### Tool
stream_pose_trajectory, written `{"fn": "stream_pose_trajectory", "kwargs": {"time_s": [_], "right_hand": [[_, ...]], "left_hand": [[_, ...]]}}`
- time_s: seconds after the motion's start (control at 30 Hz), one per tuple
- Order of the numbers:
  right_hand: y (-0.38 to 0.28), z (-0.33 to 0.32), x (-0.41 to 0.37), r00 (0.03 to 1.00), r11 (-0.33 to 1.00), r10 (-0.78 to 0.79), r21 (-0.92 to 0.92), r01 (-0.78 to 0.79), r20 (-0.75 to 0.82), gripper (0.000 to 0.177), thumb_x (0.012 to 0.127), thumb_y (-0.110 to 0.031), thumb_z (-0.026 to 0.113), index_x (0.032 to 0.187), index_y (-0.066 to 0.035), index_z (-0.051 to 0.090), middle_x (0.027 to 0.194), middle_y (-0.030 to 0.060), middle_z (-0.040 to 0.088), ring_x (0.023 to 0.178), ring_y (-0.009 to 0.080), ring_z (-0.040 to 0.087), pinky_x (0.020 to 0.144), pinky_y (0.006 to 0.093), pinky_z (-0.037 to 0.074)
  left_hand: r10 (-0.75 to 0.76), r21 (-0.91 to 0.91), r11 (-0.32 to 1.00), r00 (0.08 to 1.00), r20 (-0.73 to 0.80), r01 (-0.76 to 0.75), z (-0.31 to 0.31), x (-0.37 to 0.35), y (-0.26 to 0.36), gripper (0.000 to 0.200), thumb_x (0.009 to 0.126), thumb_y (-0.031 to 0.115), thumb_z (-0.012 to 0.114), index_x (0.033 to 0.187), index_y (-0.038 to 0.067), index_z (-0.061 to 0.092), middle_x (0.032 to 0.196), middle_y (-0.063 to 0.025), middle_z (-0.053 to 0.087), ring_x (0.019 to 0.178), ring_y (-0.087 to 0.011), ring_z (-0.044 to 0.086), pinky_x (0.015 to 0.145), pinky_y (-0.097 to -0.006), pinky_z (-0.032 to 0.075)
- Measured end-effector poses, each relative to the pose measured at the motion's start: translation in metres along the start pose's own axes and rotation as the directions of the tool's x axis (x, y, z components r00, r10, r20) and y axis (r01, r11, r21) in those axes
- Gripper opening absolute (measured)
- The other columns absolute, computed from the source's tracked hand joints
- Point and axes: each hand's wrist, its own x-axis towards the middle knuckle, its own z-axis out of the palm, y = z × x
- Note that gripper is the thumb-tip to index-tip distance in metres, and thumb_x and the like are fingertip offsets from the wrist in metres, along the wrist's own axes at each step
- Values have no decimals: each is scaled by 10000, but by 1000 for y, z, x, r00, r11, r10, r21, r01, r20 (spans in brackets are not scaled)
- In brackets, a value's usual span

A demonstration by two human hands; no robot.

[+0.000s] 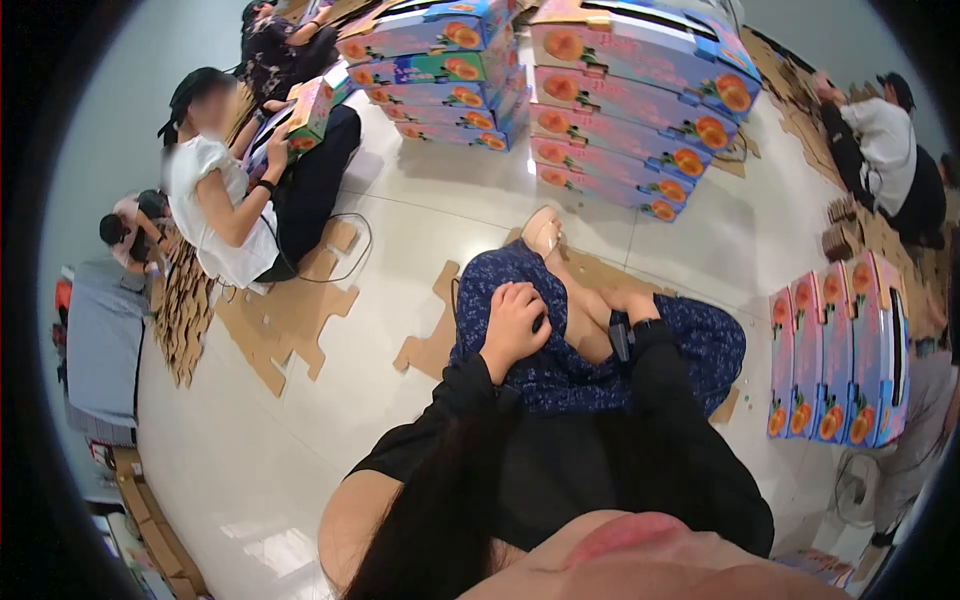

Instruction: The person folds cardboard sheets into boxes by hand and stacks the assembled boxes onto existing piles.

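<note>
My left hand (516, 318) rests on my bent knee, which is covered by a dark blue patterned skirt (560, 385). Its fingers lie loosely over the cloth, and I see nothing held in them. My right hand (632, 305) lies against my lower leg at the skirt's other side; its fingers are mostly hidden. A dark device on a strap (622, 342) sits at that wrist. Beneath my legs is a flat piece of brown cardboard (430, 335).
Fruit-printed boxes stand in a tall stack (630, 120) ahead, with another stack (440, 75) to its left. Upright boxes (835, 350) are at right. A seated person (225, 200) at left holds a box (308, 115); cardboard sheets (285, 320) lie nearby. Other people sit farther off.
</note>
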Motion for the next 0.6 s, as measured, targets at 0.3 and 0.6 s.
{"fn": "stream_pose_trajectory", "kwargs": {"time_s": [0.3, 0.6], "right_hand": [[-7, -1, 1, 994, 999, 43, 2, -43, 96, 531, 879, -499, 495, 1055, -62, 740, 1109, 222, 690, 1078, 396, 641, 942, 469, 494], [-7, 0, 7, 996, 1000, -8, 7, 7, 86, 491, 874, -450, 489, 975, -49, 754, 1018, 214, 710, 982, 403, 666, 878, 475, 520]], "left_hand": [[-53, 25, 998, 999, 13, 52, 9, 8, -6, 179, 697, 222, 681, 802, 85, 634, 997, -78, 610, 1125, -266, 552, 1041, -463, 345], [-51, 34, 998, 999, 4, 50, 12, 13, -7, 224, 669, 253, 659, 772, 55, 644, 941, -91, 600, 1088, -273, 547, 1024, -452, 357]]}}
